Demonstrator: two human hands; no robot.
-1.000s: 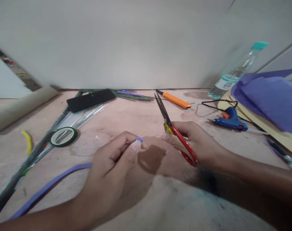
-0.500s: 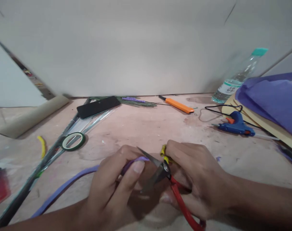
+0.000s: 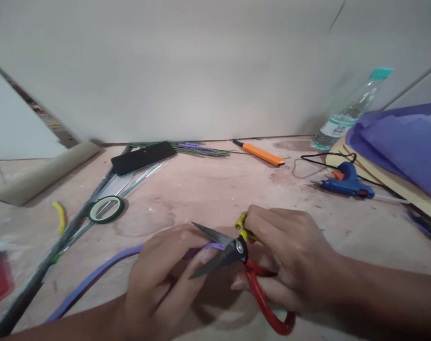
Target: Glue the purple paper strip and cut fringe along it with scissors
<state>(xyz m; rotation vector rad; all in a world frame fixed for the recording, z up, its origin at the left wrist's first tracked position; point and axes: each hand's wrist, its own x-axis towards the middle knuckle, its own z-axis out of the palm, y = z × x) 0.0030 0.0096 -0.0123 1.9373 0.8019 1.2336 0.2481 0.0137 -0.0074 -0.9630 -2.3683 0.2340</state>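
My left hand (image 3: 169, 274) pinches a purple paper strip (image 3: 94, 279), whose long tail trails down to the lower left past the wrist. The strip's short end pokes out beyond the fingertips, between the parted blades of the scissors (image 3: 233, 251). Those scissors have red handles and dark blades pointing left. My right hand (image 3: 289, 255) grips them, with fingers in the handles. Yellow material (image 3: 241, 221) is wrapped about one handle near the pivot, beside the right index finger.
Green tape (image 3: 106, 209), a black phone (image 3: 144, 157) and a cardboard tube (image 3: 48, 175) lie left. Green stems (image 3: 215, 153) and an orange cutter (image 3: 263, 155) lie along the wall. At right are a blue glue gun (image 3: 350, 181), a water bottle (image 3: 343, 123) and purple sheets (image 3: 400, 151).
The scissors have turned and shifted left, so the purple strip's end now sits deeper between the blades. My left hand still pinches the strip.
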